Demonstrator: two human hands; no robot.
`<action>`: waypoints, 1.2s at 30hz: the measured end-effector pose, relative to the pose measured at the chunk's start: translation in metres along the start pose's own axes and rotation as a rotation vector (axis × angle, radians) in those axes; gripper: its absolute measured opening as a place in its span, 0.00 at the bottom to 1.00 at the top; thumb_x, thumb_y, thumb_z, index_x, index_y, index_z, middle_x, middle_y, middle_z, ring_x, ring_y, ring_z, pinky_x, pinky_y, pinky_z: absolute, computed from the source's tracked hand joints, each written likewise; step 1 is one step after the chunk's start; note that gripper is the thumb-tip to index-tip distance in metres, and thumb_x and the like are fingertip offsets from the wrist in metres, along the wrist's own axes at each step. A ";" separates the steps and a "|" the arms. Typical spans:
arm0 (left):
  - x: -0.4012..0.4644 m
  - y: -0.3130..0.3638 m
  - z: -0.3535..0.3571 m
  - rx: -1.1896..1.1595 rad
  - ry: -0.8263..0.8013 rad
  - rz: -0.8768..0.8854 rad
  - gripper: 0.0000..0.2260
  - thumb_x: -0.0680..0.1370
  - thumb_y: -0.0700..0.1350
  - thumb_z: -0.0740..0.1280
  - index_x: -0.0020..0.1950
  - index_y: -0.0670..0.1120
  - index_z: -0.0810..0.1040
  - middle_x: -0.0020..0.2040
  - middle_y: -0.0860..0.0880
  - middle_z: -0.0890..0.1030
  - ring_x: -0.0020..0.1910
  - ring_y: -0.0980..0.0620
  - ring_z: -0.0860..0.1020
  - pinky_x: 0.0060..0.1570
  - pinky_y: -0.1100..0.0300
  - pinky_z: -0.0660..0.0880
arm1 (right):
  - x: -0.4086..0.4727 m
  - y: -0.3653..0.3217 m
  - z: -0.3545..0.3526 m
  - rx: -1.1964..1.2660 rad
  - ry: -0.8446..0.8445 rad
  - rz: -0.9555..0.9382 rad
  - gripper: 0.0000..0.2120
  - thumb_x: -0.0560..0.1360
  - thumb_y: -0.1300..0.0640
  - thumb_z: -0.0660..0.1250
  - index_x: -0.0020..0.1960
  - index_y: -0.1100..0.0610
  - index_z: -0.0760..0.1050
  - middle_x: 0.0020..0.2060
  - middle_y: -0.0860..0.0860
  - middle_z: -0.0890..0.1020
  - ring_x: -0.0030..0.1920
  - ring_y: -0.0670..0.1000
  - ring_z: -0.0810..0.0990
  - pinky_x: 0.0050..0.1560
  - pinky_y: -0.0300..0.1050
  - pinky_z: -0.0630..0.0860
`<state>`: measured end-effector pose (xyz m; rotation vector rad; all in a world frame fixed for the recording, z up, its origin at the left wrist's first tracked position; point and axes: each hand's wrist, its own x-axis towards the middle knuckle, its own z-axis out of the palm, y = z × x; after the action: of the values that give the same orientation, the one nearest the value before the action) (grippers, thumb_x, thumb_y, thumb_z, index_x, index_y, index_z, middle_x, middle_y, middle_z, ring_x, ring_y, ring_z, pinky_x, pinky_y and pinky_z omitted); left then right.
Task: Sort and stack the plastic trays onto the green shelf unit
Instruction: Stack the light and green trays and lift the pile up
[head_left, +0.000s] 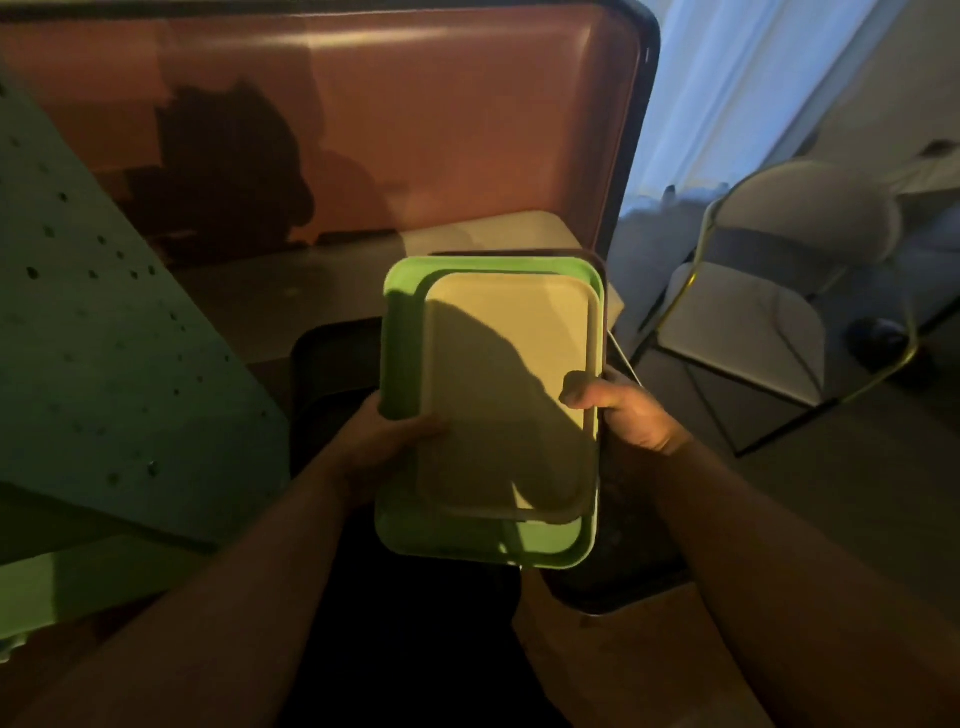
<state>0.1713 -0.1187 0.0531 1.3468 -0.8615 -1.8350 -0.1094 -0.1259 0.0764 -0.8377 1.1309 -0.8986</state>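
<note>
A cream tray (519, 332) lies nested in a larger light green tray (405, 322), and a brownish tray edge (604, 291) shows beneath them. My left hand (384, 441) grips the left edge of this stack, thumb on the cream tray. On the right edge my right hand (623, 410) holds it, thumb hooked over the rim. The stack is held in the air in the middle of the head view. The green shelf unit (104, 364), with rows of holes, fills the left side.
A very large brown tray (415, 130) with a dark rim stands upright behind. A dark tray (332, 364) lies below the held stack, and a pale tray (519, 234) lies further back. A folding chair (753, 322) stands at right by a curtain.
</note>
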 end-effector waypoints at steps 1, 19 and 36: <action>0.004 0.002 0.004 0.013 0.006 0.020 0.35 0.65 0.40 0.79 0.69 0.47 0.70 0.61 0.40 0.80 0.56 0.38 0.82 0.52 0.39 0.80 | -0.002 -0.006 -0.007 -0.048 0.016 -0.042 0.07 0.60 0.65 0.69 0.39 0.62 0.78 0.34 0.55 0.80 0.37 0.53 0.79 0.46 0.48 0.76; 0.071 -0.032 0.153 0.430 0.087 0.476 0.38 0.62 0.41 0.79 0.70 0.47 0.70 0.61 0.52 0.80 0.60 0.57 0.79 0.57 0.57 0.78 | -0.051 -0.027 -0.142 -0.349 0.376 -0.213 0.34 0.58 0.71 0.69 0.65 0.66 0.72 0.53 0.56 0.82 0.51 0.51 0.82 0.47 0.42 0.83; 0.079 -0.022 0.154 0.553 0.032 0.465 0.31 0.63 0.25 0.76 0.52 0.57 0.78 0.46 0.66 0.84 0.48 0.66 0.82 0.44 0.70 0.78 | -0.049 -0.001 -0.126 -0.292 0.503 -0.057 0.26 0.65 0.74 0.70 0.56 0.51 0.78 0.47 0.49 0.84 0.51 0.48 0.83 0.55 0.53 0.81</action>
<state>0.0020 -0.1561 0.0324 1.3338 -1.5923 -1.2550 -0.2408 -0.0938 0.0678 -0.9079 1.7139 -1.0388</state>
